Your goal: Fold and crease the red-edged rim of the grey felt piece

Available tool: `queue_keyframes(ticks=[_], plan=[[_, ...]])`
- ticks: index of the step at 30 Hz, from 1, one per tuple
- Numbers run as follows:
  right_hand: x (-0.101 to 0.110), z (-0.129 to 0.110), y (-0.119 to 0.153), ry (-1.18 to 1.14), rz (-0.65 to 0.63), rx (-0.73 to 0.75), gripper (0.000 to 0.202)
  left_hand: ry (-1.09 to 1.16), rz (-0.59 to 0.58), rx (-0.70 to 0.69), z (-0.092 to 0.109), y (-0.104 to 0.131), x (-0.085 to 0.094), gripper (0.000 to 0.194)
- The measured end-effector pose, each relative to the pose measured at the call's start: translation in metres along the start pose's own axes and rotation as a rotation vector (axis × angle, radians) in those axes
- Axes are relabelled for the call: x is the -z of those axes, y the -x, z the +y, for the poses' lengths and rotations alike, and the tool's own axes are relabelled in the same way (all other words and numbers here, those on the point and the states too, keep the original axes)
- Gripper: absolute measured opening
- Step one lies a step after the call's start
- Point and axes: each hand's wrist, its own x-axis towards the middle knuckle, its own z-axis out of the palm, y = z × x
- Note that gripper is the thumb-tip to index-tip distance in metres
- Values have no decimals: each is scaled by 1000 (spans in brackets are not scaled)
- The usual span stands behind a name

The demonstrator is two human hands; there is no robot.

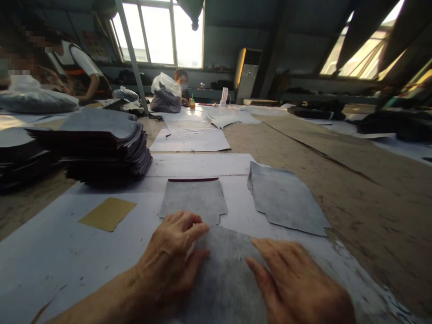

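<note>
Here, left hand (170, 252) and right hand (297, 274) on grey sheet (229, 270), thumbs apart from fingers. Yellow piece (108, 214) near dark-edged stack (108, 153)

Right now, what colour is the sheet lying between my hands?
That sheet is mottled grey with a bluish cast, clearest in the head view.

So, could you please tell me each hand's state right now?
Left hand: open, at the nearest grey sheet.
Right hand: open, at the same sheet.

A mottled grey sheet (229, 270) lies flat on white paper (81, 256).
</note>
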Motion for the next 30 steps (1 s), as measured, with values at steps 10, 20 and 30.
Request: queue_keyframes(ticks=[10,20,30], plan=[[-25,42,-29,-199,-147,63,19,-83,139,-170,-2,31,0,25],[-72,57,-69,-196,-386,171,17,-189,-11,34,-64,-11,13,22],[-68,85,-73,-279,-165,-20,20,-154,222,23,-81,-25,0,21]])
